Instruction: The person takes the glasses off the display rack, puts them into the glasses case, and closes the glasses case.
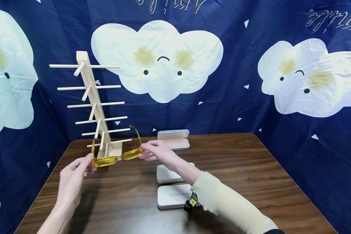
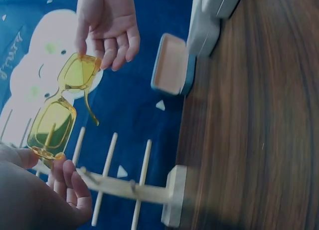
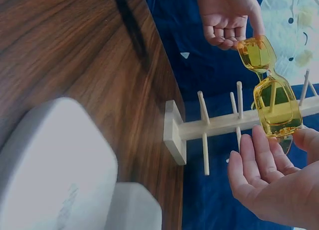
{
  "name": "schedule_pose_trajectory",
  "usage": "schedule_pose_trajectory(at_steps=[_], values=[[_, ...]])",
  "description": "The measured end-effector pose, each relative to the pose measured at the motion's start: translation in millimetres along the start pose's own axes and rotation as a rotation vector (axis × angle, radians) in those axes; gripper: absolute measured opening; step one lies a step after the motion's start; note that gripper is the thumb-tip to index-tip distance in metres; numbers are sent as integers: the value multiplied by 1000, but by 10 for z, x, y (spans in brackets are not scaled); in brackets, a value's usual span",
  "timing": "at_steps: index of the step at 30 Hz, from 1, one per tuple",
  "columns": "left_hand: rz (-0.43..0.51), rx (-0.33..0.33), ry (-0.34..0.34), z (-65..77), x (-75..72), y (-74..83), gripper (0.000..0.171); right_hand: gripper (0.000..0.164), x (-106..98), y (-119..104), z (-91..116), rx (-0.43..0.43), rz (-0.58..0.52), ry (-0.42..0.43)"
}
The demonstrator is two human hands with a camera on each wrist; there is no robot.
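Yellow-framed sunglasses (image 1: 131,154) with yellow lenses are held up between both hands, in front of a wooden peg rack (image 1: 97,107). My left hand (image 1: 74,180) pinches the frame's left end between thumb and fingers. At the other end my right hand (image 1: 158,151) pinches the corner by the hinge. The temple arms are unfolded and point away toward the rack. In the left wrist view the sunglasses (image 2: 52,122) overlap the rack's pegs. The right wrist view shows the thumb and fingers at the frame's corner, with the sunglasses (image 3: 279,108) above the palm.
An open blue glasses case (image 1: 174,144) with a pale lining stands at the table's back edge. Two closed white cases (image 1: 171,196) lie nearer, partly under the right forearm. A dark blue curtain (image 1: 234,107) with cloud prints surrounds the wooden table (image 1: 251,182).
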State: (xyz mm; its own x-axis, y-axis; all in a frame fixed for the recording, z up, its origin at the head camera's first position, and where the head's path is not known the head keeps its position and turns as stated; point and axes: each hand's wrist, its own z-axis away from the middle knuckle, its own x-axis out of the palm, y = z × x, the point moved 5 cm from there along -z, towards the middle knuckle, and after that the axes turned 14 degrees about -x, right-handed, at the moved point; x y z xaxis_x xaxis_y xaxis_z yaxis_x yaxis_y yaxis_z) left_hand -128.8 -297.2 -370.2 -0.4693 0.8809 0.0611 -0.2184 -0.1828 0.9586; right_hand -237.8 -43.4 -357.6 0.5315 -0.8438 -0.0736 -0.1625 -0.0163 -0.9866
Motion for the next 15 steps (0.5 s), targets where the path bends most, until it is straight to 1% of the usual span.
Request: schedule_pose_trajectory(at_steps=[4,7,11,15], values=[[-49,9,13,40,204,-26,21,30,-180,17,135,-35,2,23],[-111,21,13,59,391,-55,20,30,-340,39,255,-56,9,47],[-183,40,-6,86,680,-104,18,33,-589,66,444,-59,21,88],[-204,42,-41,135,942,-145,24,35,-820,56,630,-65,54,112]])
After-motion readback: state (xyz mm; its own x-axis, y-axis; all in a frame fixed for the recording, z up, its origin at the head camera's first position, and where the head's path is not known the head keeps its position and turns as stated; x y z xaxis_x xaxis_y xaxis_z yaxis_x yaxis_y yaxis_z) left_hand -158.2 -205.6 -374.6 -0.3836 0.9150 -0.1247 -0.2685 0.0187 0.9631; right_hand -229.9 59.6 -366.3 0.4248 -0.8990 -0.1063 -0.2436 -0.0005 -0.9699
